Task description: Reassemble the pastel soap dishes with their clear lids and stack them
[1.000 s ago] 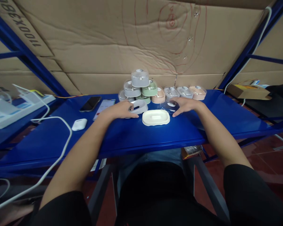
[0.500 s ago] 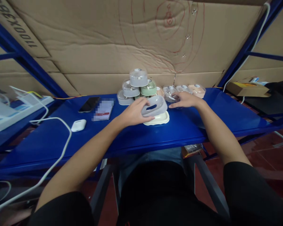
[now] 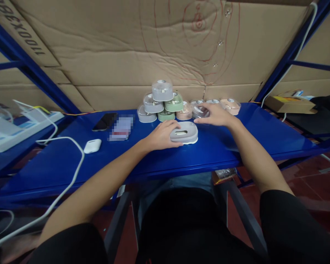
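My left hand point(image 3: 163, 135) grips the left end of a grey oval cover point(image 3: 191, 128) with a long slot in its top. The cover sits on a cream base point(image 3: 194, 141), whose pale rim shows along the lower edge. My right hand point(image 3: 214, 113) is at a grey box with a clear lid point(image 3: 200, 111), thumb and fingers spread around its right side. Whether the fingers touch that box is hard to tell. Behind my hands stand several similar boxes: a green box point(image 3: 173, 102), a peach box point(image 3: 183, 111) and a stacked grey box point(image 3: 162, 91).
On the blue table point(image 3: 159, 161), a black phone point(image 3: 104, 121), a second phone point(image 3: 121, 128) and a white earbud case point(image 3: 92, 146) lie at left. A white cable point(image 3: 71, 183) crosses the left side. Cardboard point(image 3: 107, 66) stands behind; a peach box point(image 3: 230, 106) sits at right.
My left hand has lowered the grey cover from a tilt onto the cream base. My right hand has shifted slightly left, closer to the grey box.
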`<state>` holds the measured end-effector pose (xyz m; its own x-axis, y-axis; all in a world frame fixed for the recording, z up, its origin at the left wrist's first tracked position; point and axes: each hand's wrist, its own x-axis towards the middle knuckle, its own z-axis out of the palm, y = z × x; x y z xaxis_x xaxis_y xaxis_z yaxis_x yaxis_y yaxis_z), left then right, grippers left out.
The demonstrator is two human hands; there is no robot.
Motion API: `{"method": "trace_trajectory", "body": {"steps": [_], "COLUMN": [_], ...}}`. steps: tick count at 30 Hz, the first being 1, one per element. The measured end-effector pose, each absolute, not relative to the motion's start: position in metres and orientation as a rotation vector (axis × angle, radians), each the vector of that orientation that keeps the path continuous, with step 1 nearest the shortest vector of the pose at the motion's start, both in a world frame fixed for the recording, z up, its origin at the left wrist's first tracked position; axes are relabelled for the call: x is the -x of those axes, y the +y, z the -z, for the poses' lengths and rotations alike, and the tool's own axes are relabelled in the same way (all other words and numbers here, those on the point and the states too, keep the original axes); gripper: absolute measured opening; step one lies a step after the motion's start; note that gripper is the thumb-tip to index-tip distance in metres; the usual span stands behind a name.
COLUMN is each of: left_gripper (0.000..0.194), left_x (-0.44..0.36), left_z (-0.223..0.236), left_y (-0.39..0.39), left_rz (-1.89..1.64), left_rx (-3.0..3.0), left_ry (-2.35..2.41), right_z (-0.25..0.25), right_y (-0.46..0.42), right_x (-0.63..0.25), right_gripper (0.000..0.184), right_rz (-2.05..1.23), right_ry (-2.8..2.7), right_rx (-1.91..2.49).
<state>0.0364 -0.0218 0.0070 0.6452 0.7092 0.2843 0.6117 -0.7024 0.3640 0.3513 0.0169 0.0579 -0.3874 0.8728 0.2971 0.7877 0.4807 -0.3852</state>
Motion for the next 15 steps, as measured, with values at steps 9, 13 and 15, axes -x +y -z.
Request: {"method": "trace_trajectory", "body": {"steps": [9, 13, 15], "left_gripper": [0.068, 0.069, 0.069], "left_x": [-0.033, -0.034, -0.034], "left_z": [-0.007, -0.011, -0.013], "left_y": [-0.018, -0.020, -0.021], "left_rz": [-0.620, -0.587, -0.585], "left_rx": [-2.591, -2.600, -2.584], "left_ry": [0.996, 0.962, 0.985], "right_z": [-0.048, -0.049, -0.048], "right_y": [0.015, 0.012, 0.011], "right_x": [-0.339, -0.335, -0.333], "right_gripper": [0.104, 0.106, 0.104], "right_rz": [-0.259, -0.266, -0.275], "right_ry": [-2.297, -2.341, -2.358], "right_rx": [1.183, 1.176, 1.180]}}
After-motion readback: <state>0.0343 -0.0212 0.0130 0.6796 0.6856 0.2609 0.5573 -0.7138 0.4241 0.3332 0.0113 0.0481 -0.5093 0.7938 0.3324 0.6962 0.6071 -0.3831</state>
